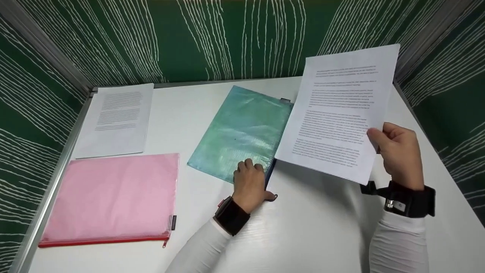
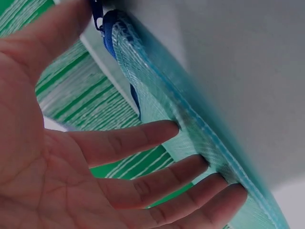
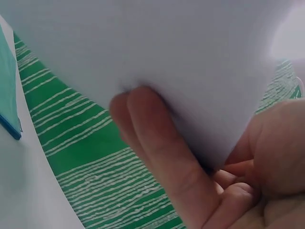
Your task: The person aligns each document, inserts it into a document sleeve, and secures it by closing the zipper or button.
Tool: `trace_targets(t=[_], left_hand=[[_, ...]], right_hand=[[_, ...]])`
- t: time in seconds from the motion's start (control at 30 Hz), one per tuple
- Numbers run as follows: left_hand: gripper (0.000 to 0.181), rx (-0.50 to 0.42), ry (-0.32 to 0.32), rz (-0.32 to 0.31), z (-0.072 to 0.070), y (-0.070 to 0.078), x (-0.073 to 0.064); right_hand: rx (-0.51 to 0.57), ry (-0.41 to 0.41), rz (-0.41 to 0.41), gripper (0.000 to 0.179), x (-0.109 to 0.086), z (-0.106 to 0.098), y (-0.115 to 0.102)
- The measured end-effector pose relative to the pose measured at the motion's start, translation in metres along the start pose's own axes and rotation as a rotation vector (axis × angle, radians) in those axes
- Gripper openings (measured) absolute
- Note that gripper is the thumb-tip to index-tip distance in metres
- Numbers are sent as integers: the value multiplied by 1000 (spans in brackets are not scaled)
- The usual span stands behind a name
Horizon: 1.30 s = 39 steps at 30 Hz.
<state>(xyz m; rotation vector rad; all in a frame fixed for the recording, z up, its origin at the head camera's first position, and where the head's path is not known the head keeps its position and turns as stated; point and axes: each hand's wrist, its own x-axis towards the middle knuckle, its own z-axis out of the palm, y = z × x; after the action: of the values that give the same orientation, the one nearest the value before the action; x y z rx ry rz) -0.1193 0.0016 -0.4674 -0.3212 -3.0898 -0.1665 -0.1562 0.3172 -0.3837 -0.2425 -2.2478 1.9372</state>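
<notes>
A teal zip folder (image 1: 246, 132) lies slanted in the middle of the table, its dark blue zipper edge facing right. My left hand (image 1: 250, 185) rests on the folder's near corner. In the left wrist view the fingers (image 2: 147, 186) reach fairly straight against the teal mesh, and the thumb is beside the blue zipper pull (image 2: 97, 14). My right hand (image 1: 401, 151) pinches the right edge of printed paper (image 1: 337, 113), raised and tilted above the table. The right wrist view shows fingertips (image 3: 152, 109) against the paper's back. Whether it is one sheet or several, I cannot tell.
A pink zip folder (image 1: 113, 201) with a red zipper lies at the left. Behind it is another printed paper stack (image 1: 117, 117) near the table's back left corner. Green walls with white streaks (image 1: 242, 41) border the white table (image 1: 303, 235).
</notes>
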Motion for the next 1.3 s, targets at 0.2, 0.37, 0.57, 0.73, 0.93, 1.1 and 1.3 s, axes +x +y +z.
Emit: trace_targets(t=[0.2, 0.37, 0.57, 0.73, 0.93, 1.1, 1.3], left_hand=[[62, -99, 31, 22, 0, -4, 0], [28, -122, 119, 34, 5, -2, 1], [8, -44, 253, 76, 8, 2, 7], [11, -75, 263, 111, 4, -4, 11], [46, -245, 324, 109, -12, -20, 14], [51, -407, 401, 111, -31, -37, 12], [47, -475, 552, 142, -45, -48, 6]], right_hand=[[35, -86, 79, 24, -1, -16, 1], [103, -141, 120, 16, 0, -25, 4], [190, -193, 146, 17, 1, -30, 5], [298, -270, 161, 19, 2, -33, 5], [292, -273, 189, 20, 3, -34, 3], [352, -324, 214, 25, 2, -38, 0], [409, -360, 257, 29, 0, -41, -1]])
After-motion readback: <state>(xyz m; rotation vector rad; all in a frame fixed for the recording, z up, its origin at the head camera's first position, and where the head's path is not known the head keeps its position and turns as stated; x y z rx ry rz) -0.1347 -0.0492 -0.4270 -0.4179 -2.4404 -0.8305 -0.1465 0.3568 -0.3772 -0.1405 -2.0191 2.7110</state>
